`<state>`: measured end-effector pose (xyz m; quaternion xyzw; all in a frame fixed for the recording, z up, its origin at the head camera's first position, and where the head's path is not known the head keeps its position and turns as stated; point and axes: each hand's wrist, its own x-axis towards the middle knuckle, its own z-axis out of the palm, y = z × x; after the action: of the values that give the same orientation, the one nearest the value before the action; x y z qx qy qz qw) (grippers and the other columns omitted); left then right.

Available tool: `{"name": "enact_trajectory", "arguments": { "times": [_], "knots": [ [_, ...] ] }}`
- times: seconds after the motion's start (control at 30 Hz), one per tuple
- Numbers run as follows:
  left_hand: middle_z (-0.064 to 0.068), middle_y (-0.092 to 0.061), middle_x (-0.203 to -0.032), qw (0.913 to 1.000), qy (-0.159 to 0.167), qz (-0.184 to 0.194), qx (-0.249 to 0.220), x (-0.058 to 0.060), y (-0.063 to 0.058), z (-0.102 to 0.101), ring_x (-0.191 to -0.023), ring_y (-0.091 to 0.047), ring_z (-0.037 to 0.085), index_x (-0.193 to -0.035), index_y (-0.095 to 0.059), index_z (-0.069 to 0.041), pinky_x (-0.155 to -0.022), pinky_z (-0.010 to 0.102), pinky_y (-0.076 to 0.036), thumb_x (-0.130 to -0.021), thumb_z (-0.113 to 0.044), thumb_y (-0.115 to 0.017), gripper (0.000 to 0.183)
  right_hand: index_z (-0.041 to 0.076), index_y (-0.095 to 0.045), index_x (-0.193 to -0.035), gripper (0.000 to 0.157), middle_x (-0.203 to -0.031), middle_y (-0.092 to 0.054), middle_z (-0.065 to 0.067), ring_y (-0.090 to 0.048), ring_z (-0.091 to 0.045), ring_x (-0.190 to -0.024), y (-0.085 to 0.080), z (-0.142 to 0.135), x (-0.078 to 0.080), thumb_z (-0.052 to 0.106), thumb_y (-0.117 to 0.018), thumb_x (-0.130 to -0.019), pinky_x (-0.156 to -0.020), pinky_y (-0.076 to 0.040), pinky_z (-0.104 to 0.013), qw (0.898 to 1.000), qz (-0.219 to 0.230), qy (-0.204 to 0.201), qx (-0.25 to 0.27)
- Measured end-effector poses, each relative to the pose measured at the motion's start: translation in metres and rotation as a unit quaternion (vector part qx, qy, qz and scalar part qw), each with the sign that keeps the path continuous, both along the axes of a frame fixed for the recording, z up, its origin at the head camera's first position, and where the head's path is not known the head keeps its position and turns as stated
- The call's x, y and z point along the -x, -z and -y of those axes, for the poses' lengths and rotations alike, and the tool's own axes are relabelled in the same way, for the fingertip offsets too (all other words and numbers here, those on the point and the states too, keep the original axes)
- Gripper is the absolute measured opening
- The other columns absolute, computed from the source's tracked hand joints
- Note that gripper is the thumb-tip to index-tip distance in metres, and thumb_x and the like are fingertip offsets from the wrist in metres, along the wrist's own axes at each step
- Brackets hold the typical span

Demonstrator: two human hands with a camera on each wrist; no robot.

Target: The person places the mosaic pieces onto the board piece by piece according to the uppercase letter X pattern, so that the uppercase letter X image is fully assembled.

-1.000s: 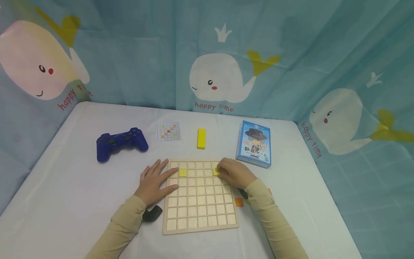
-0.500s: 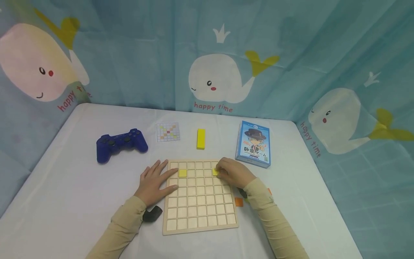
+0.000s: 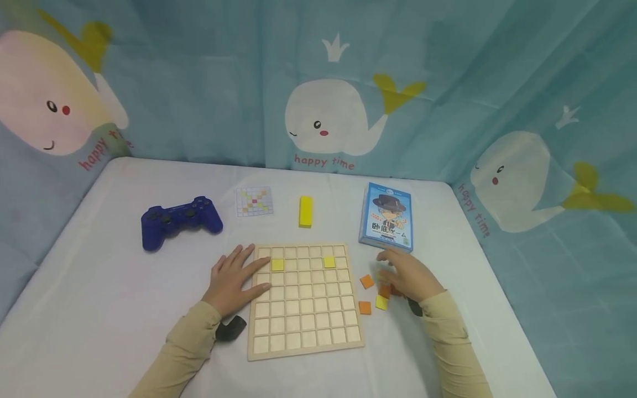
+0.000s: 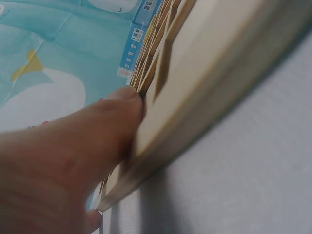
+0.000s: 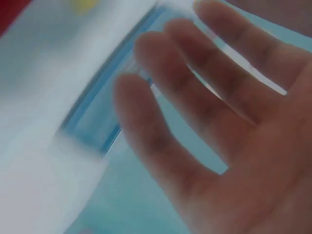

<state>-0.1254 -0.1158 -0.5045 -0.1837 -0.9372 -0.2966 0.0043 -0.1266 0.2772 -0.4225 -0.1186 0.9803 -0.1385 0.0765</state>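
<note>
A wooden grid board [image 3: 298, 322] lies on the white table, with one yellow square tile [image 3: 277, 265] near its upper left and another yellow tile [image 3: 329, 262] near its upper right, both in the second row. My left hand [image 3: 235, 281] rests on the board's left edge, fingers spread; in the left wrist view the thumb [image 4: 105, 126] lies on the frame. Off the board's right side, my right hand [image 3: 410, 275] hovers over loose orange tiles [image 3: 365, 308] and a loose yellow tile [image 3: 381, 302]. Its fingers [image 5: 209, 102] are spread and hold nothing.
Behind the board lie a small coloured grid card [image 3: 254, 201], a yellow block [image 3: 306, 211] and a blue card-game box [image 3: 386, 216]. A blue game controller [image 3: 181, 221] sits at the left. A whale-print curtain [image 3: 209, 83] surrounds the table's far sides.
My right hand has let go of the yellow tile at the board's upper right and moved right, over the loose tiles. The left hand stays on the board.
</note>
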Motion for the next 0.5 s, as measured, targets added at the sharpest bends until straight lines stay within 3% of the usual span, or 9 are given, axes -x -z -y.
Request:
{"name": "enact_trajectory", "arguments": {
  "times": [0.2, 0.5],
  "knots": [
    [0.015, -0.028, -0.155, 1.0, 0.0, 0.007, 0.006, 0.003, 0.0, 0.003, -0.144, -0.015, 0.041, -0.138, -0.051, -0.025, -0.112, 0.064, -0.008, -0.086, -0.05, -0.065, 0.06, 0.01, -0.063, -0.114, 0.031, -0.113, -0.063, -0.005, -0.061, -0.026, -0.104, 0.008, -0.033, -0.027, 0.018, -0.073, -0.085, -0.09, -0.054, -0.046, 0.998, -0.002, 0.06, -0.004],
    [0.015, -0.029, -0.155, 0.9999, 0.007, 0.007, 0.007, 0.005, 0.005, 0.001, -0.143, -0.016, 0.041, -0.138, -0.052, -0.024, -0.111, 0.066, -0.009, -0.085, -0.051, -0.065, 0.061, 0.009, -0.064, -0.108, 0.029, -0.109, -0.063, -0.004, -0.061, -0.023, -0.103, 0.027, -0.048, -0.042, 0.014, -0.075, -0.083, -0.093, -0.053, -0.044, 0.998, -0.018, 0.065, 0.004]
  ]
}}
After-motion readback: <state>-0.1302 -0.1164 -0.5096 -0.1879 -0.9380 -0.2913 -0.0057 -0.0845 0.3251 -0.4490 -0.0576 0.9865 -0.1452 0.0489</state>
